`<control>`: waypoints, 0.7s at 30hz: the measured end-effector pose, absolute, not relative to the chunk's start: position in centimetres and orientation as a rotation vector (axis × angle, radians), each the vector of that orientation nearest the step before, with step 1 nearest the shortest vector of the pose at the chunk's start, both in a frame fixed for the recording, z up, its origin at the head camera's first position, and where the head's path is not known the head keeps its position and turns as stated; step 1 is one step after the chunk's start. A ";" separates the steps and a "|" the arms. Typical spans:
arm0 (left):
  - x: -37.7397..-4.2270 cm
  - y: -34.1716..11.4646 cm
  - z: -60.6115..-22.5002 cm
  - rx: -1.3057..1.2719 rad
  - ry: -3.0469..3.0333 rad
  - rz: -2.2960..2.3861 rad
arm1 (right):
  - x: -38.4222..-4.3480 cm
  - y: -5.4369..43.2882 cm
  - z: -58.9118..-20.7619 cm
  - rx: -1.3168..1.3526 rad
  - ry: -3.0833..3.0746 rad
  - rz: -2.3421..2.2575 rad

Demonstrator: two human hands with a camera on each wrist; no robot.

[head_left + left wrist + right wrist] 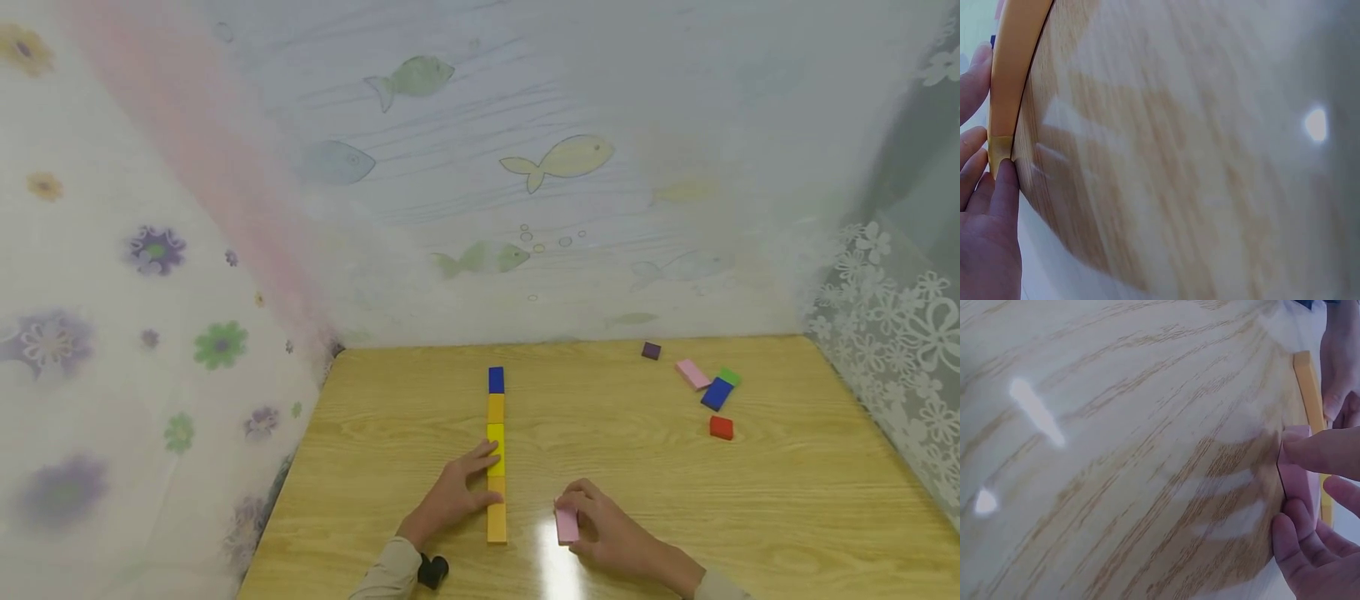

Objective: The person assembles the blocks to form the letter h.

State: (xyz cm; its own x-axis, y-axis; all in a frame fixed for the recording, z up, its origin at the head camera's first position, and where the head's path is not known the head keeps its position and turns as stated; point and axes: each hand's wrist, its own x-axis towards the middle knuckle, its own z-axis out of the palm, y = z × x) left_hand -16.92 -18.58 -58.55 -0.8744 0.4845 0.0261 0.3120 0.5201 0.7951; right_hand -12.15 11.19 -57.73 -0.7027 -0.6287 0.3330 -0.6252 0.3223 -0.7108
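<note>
Tan sleeves (386,573) nearest, block row (496,408) beyond

Loosely spread, the left hand (452,495) touches a yellow block (498,468) with its fingers and a light orange block (497,525) with its thumb; an orange block (496,408) and a far blue block (496,380) continue the row. To the right, apart, the right hand (613,531) pinches a pink block (567,528) close to the wooden table (637,450). Farther right lie a purple block (651,351), a second pink block (692,374), a loose blue block (717,394) against a green block (729,377), and a red block (722,428).
</note>
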 end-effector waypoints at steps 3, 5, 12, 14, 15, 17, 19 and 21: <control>-17.0 -18.5 -58.6 0.685 2.565 1.286 | -12.2 11.3 -57.8 -1.214 2.556 -1.368; -17.0 -18.5 -58.6 0.677 2.565 1.291 | -12.2 11.3 -57.8 -1.214 2.545 -1.376; -16.9 -18.4 -58.3 0.651 2.564 1.278 | -12.2 11.5 -57.8 -1.213 2.490 -1.413; -16.9 -18.4 -58.2 0.649 2.562 1.278 | -12.3 11.5 -57.9 -1.218 2.483 -1.418; -16.9 -18.4 -58.2 0.647 2.561 1.279 | -12.3 11.5 -57.9 -1.221 2.483 -1.418; -16.9 -18.4 -58.3 0.650 2.560 1.278 | -12.4 11.5 -58.0 -1.229 2.483 -1.417; -16.9 -18.4 -58.3 0.661 2.567 1.272 | -12.4 11.5 -58.0 -1.232 2.483 -1.414; -16.9 -18.4 -58.4 0.671 2.573 1.270 | -12.4 11.6 -58.1 -1.232 2.483 -1.411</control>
State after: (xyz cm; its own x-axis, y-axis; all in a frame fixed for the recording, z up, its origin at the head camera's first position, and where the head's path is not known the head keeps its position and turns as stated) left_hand -16.93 -18.43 -58.42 -0.8784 0.4773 0.0254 0.3105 0.5294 0.7895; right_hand -12.41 11.61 -58.08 -0.6860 -0.6462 0.3343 -0.6180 0.2749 -0.7366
